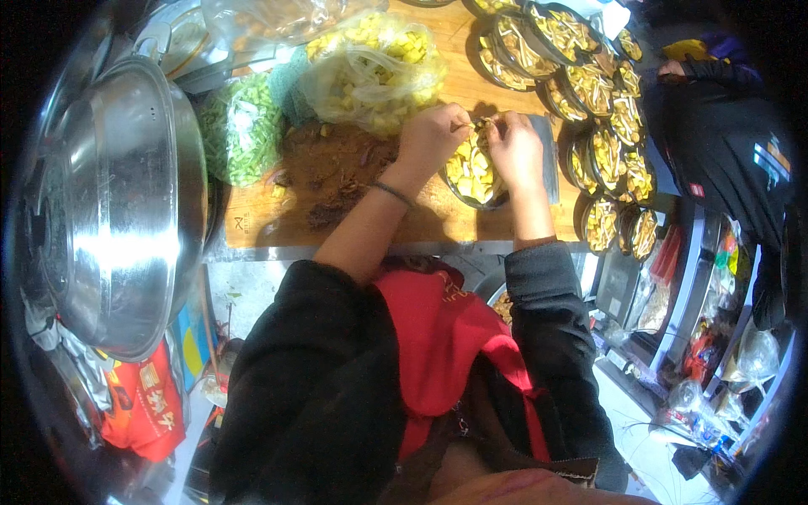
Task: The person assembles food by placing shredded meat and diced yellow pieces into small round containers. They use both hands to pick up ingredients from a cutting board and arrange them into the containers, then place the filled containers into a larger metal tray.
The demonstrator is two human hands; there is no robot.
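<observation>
My left hand (433, 139) and my right hand (516, 153) come together over the far end of a dark oval bowl (480, 205). Yellow chunks (471, 172) that look like cut potato fill the bowl. The fingers of both hands are pinched around small brownish bits, too small to name. A grey-blue flat slab (547, 160) lies just right of the bowl, partly behind my right hand. Left of the bowl, dark brown scraps (337, 181) are scattered over the wooden board (429, 227).
Several filled dark bowls (602, 160) crowd the board's right side, some stacked. Clear bags of yellow chunks (379, 84) and green pieces (244, 126) lie at the back left. A large metal basin (126, 210) stands at left. Another person in dark clothes (715, 151) is at right.
</observation>
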